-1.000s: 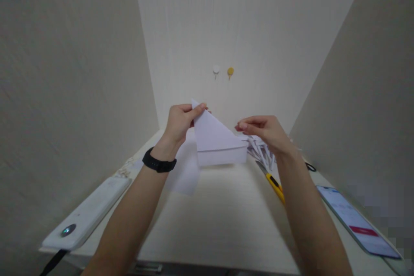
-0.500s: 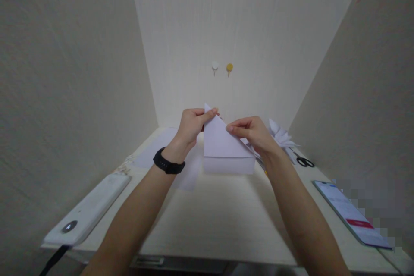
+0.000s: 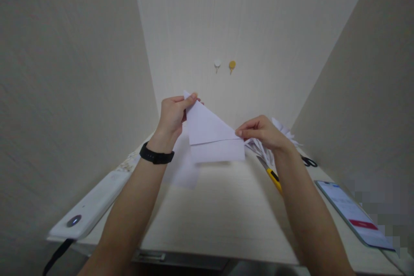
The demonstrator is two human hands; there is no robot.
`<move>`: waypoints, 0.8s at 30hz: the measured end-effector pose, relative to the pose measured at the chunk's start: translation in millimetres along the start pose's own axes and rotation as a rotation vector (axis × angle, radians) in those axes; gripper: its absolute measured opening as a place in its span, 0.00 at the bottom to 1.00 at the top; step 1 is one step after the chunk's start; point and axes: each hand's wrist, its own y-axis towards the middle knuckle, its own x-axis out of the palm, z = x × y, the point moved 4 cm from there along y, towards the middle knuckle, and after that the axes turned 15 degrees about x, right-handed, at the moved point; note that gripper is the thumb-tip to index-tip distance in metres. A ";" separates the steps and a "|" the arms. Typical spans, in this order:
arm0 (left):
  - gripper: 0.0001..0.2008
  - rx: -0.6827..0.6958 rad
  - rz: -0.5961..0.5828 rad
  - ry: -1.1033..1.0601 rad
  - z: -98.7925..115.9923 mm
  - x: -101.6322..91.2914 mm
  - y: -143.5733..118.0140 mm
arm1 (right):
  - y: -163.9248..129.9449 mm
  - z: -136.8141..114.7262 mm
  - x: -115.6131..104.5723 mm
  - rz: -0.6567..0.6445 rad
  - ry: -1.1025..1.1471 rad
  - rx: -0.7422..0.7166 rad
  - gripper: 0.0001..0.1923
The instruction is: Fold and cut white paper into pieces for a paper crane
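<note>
- The left hand (image 3: 173,114) pinches the top corner of the folded paper (image 3: 210,136) between thumb and fingers, holding it up above the desk (image 3: 220,211)
- The right hand (image 3: 263,133) pinches the paper's right corner, where the slanted fold meets the lower flap, fingertips closed on the sheet
- The paper is white, folded into a triangle over a straight strip along its bottom edge; it hangs in the air between the two hands, clear of the desk, tilted so the left corner sits higher than the right
- A black band (image 3: 155,156) circles the left wrist, just below the paper's left side
- A loose sheet (image 3: 181,168) lies flat on the desk, behind and below the paper, toward its left
- A pile of white paper pieces (image 3: 281,131) sits on the desk just behind the right hand, right of the paper
- A yellow knife (image 3: 271,177) lies on the desk below the paper's right corner, partly hidden by the right forearm
- Scissors (image 3: 309,162) lie farther right of the paper, beyond the pile
- A phone (image 3: 352,214) with a lit screen lies well to the right of the paper, near the desk's front edge
- A white device (image 3: 90,209) with a round button lies well to the left of the paper, at the desk's left edge
- Two hooks (image 3: 224,66), one white and one gold, sit on the back wall above the paper
</note>
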 end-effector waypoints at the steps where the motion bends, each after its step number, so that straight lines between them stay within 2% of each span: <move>1: 0.17 0.007 0.012 0.002 0.1 -1.0 0.7 | -0.7 2.0 -3.5 -0.021 -0.014 0.020 0.11; 7: 0.19 0.027 0.050 0.017 -6.5 1.9 -0.6 | -6.4 19.0 -36.8 -0.080 -0.155 0.103 0.14; 9: 0.20 0.038 0.064 0.020 -10.2 3.7 -1.6 | -6.2 21.7 -49.0 0.021 -0.184 0.113 0.15; 11: 0.20 0.042 0.060 0.027 -15.5 7.6 -4.3 | -6.3 15.8 -56.0 0.235 -0.144 0.035 0.17; 13: 0.20 0.031 0.027 0.033 -22.7 14.9 -9.9 | -7.1 4.3 -49.2 0.383 -0.092 -0.089 0.19; 15: 0.21 -0.001 -0.023 0.014 -30.4 24.8 -17.7 | -4.4 -6.6 -27.3 0.317 -0.127 -0.144 0.20; 17: 0.21 -0.040 -0.080 -0.030 -36.0 33.9 -25.2 | -0.7 -12.8 -5.9 0.233 -0.233 -0.119 0.19; 18: 0.21 -0.058 -0.107 -0.048 -37.4 37.0 -27.8 | 0.5 -14.1 -0.1 0.239 -0.276 -0.094 0.18; 21: 0.21 -0.075 -0.180 -0.066 -33.5 37.5 -28.1 | 0.9 -14.2 1.6 0.295 -0.372 -0.042 0.19; 24: 0.23 0.010 -0.245 -0.016 -18.0 28.2 -19.4 | -3.6 -14.3 -4.0 0.272 -0.495 -0.039 0.16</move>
